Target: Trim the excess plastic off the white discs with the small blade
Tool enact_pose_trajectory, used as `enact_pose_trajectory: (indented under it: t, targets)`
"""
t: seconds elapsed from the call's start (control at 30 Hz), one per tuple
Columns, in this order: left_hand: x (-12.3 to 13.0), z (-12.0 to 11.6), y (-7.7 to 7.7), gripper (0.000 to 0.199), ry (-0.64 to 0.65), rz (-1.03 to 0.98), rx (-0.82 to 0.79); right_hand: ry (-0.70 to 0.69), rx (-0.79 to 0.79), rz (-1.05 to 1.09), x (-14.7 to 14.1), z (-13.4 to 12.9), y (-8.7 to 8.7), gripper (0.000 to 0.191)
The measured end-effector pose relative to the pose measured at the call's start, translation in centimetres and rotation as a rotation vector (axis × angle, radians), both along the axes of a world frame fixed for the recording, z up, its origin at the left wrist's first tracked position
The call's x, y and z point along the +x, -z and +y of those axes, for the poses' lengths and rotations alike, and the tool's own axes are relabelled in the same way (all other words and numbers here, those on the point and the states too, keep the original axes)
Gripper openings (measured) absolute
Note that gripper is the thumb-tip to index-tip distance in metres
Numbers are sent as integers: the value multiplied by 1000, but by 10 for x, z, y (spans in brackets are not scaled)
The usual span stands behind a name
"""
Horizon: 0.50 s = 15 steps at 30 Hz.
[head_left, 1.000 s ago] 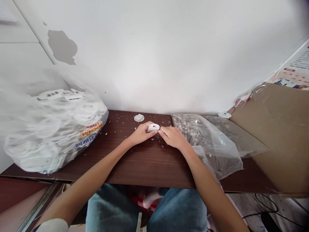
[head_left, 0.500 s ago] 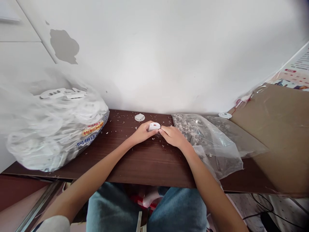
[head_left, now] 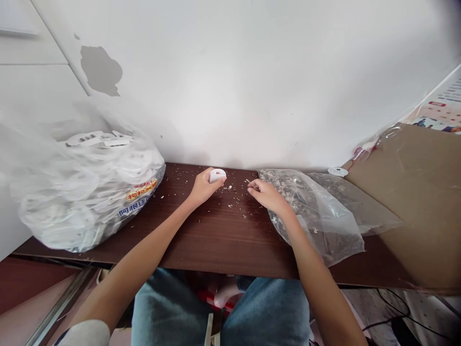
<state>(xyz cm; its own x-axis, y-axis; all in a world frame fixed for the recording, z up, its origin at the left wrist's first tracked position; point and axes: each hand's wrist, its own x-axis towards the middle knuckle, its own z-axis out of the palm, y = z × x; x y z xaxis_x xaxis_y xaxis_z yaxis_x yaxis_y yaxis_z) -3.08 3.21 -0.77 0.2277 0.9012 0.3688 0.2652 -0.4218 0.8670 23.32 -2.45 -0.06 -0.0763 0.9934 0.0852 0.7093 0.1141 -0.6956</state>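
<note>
My left hand is closed round a rounded white plastic part, which has a small reddish mark on its face. It holds the part just above the far side of the dark brown table. Apart from it, my right hand has its fingers bent together beside the clear plastic bag of scraps. A tiny pale sliver shows at those fingertips; whether they grip it is hard to make out. Small white plastic scraps lie scattered between the hands.
On the left stands a large clear bag full of white plastic parts. A white disc lies at the back right, near a brown cardboard sheet. Behind the table rises a white wall.
My hands have moved apart: the left went left with the white part, the right came off it to the right. The pale disc on the table behind is no longer visible.
</note>
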Motion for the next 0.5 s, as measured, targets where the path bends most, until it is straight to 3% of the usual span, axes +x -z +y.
enact_pose_trajectory:
  t: [0.1, 0.23, 0.4, 0.5]
  targets:
    - [-6, 2, 4, 28, -18, 337, 260, 108, -30, 19, 11, 5, 4, 25]
    - [-5, 2, 10, 25, 85, 638, 495, 150, 21, -115, 10, 9, 8, 21]
    - [4, -7, 11, 30, 233, 720, 624, 77, 149, -195, -1, 9, 16, 25]
    - [4, -10, 7, 37, 215, 672, 683, -41, 202, -227, -17, 5, 21, 29]
